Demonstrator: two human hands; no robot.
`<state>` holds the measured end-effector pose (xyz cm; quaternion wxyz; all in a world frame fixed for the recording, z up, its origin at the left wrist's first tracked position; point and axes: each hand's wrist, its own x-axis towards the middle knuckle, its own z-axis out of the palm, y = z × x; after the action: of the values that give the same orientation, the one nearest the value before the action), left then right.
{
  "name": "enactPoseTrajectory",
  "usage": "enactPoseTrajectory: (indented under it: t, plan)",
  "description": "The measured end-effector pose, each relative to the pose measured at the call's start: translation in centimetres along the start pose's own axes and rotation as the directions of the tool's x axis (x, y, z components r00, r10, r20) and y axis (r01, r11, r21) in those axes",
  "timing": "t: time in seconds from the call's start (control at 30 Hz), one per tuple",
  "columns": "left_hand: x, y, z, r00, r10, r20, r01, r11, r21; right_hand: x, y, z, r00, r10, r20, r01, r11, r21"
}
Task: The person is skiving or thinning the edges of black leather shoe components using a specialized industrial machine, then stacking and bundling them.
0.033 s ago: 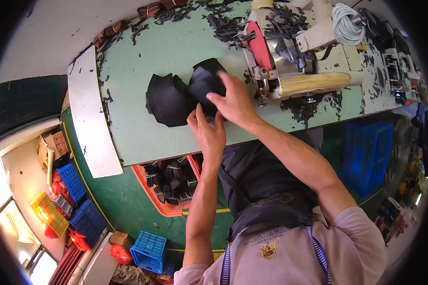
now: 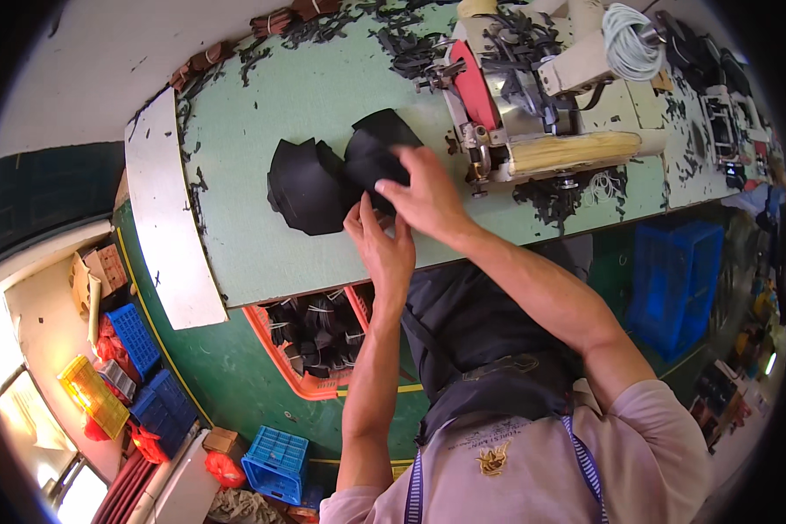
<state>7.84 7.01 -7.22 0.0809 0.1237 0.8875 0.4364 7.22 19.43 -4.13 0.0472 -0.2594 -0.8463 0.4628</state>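
Two overlapping stacks of thin black cut pieces, leather-like, lie on the pale green table: a left stack (image 2: 307, 188) and a right stack (image 2: 386, 129). My left hand (image 2: 382, 249) is at their near edge, its fingertips closed on the pieces where the stacks meet. Over the right stack, my right hand (image 2: 430, 194) holds a curled black piece (image 2: 368, 168) between thumb and fingers. Motion blurs those fingertips a little. The right hand hides the near right part of this stack.
Right of the stacks stands a bench machine (image 2: 576, 153) with a red guard. Black scraps (image 2: 410, 52) litter the far side of the green table (image 2: 244, 253). Beneath its near edge is an orange crate (image 2: 310, 384) of black bundles. A blue bin (image 2: 677, 288) stands at right.
My right hand has moved slightly toward me, and the curled piece under it has come lower. My left hand stays about where it was.
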Motion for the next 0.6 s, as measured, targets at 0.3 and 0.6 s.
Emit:
enactPoseTrajectory:
  t: [0.3, 0.6]
  plan:
    - [-1.3, 4.7, -6.4, 0.968, -0.054, 0.245, 0.189, 0.801, -0.568, -5.0, 0.3, -6.8, 0.964, 0.065, 0.256, -0.252, 0.518, 0.818]
    - [-0.5, 14.0, -4.4, 0.8, 0.244, 0.548, 0.33, 0.583, -0.742, -12.5, -1.9, -14.3, 0.726, -0.171, 0.666, -0.669, -0.4, 0.626]
